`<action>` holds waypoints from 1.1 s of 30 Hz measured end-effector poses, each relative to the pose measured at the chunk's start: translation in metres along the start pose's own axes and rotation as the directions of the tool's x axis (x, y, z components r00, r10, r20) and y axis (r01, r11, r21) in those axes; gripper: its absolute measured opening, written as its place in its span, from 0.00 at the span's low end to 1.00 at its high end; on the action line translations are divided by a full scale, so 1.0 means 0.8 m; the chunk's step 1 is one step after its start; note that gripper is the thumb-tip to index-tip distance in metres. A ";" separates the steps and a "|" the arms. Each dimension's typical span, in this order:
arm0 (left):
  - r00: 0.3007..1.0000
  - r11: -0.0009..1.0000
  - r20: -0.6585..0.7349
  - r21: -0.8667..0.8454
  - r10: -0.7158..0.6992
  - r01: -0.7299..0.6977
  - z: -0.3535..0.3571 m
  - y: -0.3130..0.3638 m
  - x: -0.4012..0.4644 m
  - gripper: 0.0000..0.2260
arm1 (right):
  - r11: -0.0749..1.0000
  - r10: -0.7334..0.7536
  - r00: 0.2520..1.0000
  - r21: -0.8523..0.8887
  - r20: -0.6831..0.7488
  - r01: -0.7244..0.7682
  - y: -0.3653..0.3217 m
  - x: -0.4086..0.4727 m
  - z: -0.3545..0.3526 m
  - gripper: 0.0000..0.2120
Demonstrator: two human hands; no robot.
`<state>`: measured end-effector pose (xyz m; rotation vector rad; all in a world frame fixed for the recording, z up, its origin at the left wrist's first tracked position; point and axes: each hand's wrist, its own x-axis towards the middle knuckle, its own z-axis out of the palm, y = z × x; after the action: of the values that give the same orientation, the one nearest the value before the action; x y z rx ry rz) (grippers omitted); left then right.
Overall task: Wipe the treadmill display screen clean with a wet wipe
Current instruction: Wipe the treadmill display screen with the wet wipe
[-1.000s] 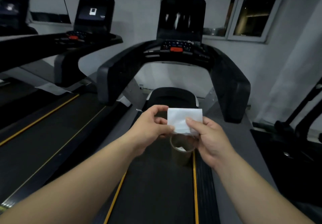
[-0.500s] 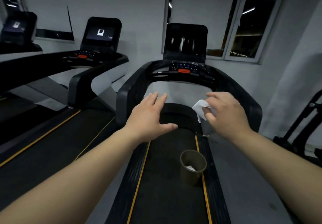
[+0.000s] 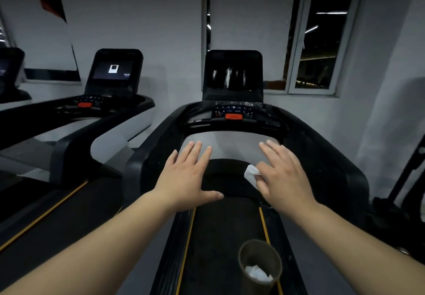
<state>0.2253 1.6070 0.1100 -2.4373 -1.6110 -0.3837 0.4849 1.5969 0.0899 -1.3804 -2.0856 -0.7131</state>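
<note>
Right grip (image 3: 284, 177) pinches wet wipe (image 3: 251, 173), clear of display screen (image 3: 232, 74).

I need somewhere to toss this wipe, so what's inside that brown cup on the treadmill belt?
The brown cup holds crumpled white material, likely used wipes. Its wall hides anything beneath them.

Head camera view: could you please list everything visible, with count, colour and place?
Treadmill: one, black, centre.
Display screen: one, dark, above its console.
Stop button: one, red-orange, on console.
Neighbouring treadmill: one, black and white, left, screen lit.
Cup: one, brown, on the belt, white wad inside.
Window: one, white-framed, right wall.
Wet wipe: one, white, under right hand.
Left hand: open, empty.
Right hand: holding wipe.
</note>
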 end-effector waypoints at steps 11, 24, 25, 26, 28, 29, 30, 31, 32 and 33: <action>0.999 0.999 0.027 -0.032 -0.034 0.035 -0.048 -0.017 0.370 0.55 | 0.986 0.078 0.996 0.141 0.049 -0.084 0.219 0.264 0.091 0.03; 0.999 0.999 0.024 0.011 -0.033 0.033 -0.155 -0.075 0.556 0.55 | 0.981 0.021 0.999 0.192 -0.028 -0.015 0.303 0.483 0.083 0.03; 0.999 0.999 0.028 0.013 -0.037 0.036 -0.152 -0.083 0.565 0.55 | 0.982 0.016 0.999 0.190 -0.032 -0.010 0.303 0.493 0.091 0.03; 0.999 0.999 0.034 0.014 -0.039 0.039 -0.149 -0.092 0.574 0.55 | 0.982 0.014 0.999 0.189 -0.038 -0.007 0.303 0.504 0.100 0.03; 0.998 0.999 0.045 0.011 -0.040 0.040 -0.143 -0.111 0.597 0.55 | 0.983 0.004 0.999 0.183 -0.037 0.003 0.304 0.525 0.121 0.05; 0.998 0.999 0.041 0.008 -0.041 0.040 -0.140 -0.122 0.610 0.56 | 0.984 -0.004 1.000 0.176 -0.030 0.009 0.304 0.537 0.132 0.05; 0.999 0.999 0.028 0.007 -0.040 0.039 -0.137 -0.133 0.624 0.56 | 0.986 -0.007 1.000 0.166 -0.024 0.011 0.306 0.550 0.144 0.05; 0.999 0.999 0.016 0.008 -0.034 0.034 -0.136 -0.145 0.639 0.56 | 0.988 -0.007 1.000 0.156 -0.021 0.010 0.306 0.565 0.156 0.05; 1.000 1.000 0.015 0.008 -0.023 0.023 -0.133 -0.156 0.653 0.56 | 0.989 -0.007 1.000 0.147 -0.019 0.010 0.306 0.580 0.169 0.05; 1.000 1.000 0.021 0.005 -0.014 0.014 -0.131 -0.168 0.666 0.56 | 0.989 -0.004 1.000 0.145 -0.015 0.006 0.304 0.593 0.182 0.06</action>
<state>0.2897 2.0919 0.3821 -2.4357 -1.6362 -0.3568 0.5322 2.0861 0.3427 -1.2869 -2.0866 -0.5598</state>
